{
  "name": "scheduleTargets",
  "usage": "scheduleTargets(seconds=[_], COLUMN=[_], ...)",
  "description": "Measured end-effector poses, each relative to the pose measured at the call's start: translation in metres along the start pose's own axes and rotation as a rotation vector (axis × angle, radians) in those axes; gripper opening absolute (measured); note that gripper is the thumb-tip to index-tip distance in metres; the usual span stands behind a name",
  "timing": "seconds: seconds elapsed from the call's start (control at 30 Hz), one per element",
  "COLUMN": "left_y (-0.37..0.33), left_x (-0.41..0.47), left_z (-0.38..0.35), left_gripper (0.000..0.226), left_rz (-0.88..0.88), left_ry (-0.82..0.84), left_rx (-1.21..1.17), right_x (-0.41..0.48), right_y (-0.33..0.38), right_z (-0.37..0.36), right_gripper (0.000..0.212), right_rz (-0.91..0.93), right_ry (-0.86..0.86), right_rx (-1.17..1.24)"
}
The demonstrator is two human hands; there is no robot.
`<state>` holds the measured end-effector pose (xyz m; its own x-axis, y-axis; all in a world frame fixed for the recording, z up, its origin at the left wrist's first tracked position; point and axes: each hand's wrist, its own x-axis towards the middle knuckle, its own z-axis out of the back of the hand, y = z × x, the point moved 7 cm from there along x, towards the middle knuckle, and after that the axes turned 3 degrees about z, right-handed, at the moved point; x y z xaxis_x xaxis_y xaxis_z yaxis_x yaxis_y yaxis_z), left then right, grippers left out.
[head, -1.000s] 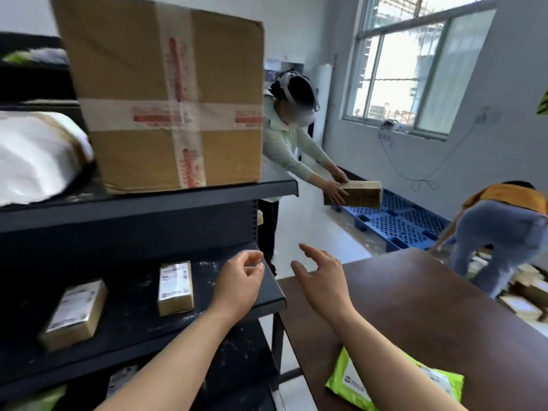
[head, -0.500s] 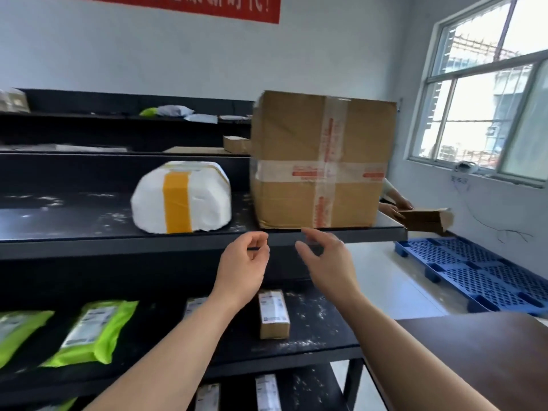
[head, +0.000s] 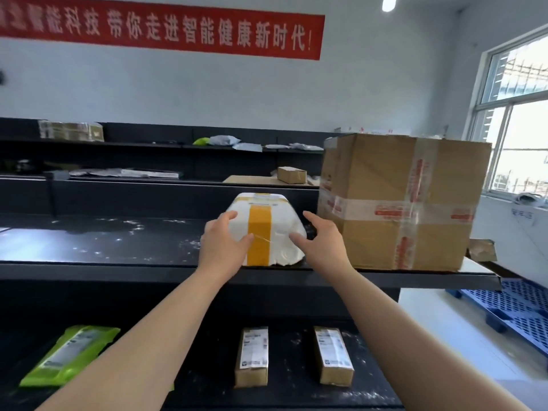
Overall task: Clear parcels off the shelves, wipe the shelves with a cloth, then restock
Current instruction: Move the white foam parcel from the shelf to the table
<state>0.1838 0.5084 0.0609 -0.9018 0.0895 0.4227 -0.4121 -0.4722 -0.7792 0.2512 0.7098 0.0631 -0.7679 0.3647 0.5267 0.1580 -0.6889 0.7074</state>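
A white parcel (head: 278, 229) with a yellow tape band sits on the dusty black upper shelf (head: 103, 241), close to its front edge. My left hand (head: 222, 241) wraps its left corner, fingers over the top and thumb on the front face. At the parcel's right side is my right hand (head: 323, 241), fingers spread and fairly straight, thumb touching the front face. A large taped cardboard box (head: 400, 200) stands just right of the parcel on the same shelf.
On the lower shelf lie a green mailer (head: 69, 354) and two small brown boxes (head: 252, 355) (head: 333, 355). A blue pallet (head: 516, 312) lies on the floor at right. More black shelves (head: 148, 149) with parcels run along the back wall.
My view swung left and up from the table to the shelf. Both hands rose from below the shelf edge to the white parcel; the left now holds its corner.
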Motion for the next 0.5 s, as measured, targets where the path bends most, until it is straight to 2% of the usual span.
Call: scheduleTargets(seconds=[0.27,0.5], left_y=[0.018,0.031], left_x=[0.041,0.059], left_z=[-0.003,-0.013], left_gripper=[0.088,0.088], left_rz=[0.052,0.037], left_ry=[0.15,0.216], left_rx=[0.045,-0.008], right_x=[0.036,0.045], right_y=[-0.009,-0.01], right_z=[-0.042,-0.058], right_gripper=[0.089,0.085], right_rz=[-0.077,-0.05], right_ry=[0.151,0.214], right_rx=[-0.095,-0.126])
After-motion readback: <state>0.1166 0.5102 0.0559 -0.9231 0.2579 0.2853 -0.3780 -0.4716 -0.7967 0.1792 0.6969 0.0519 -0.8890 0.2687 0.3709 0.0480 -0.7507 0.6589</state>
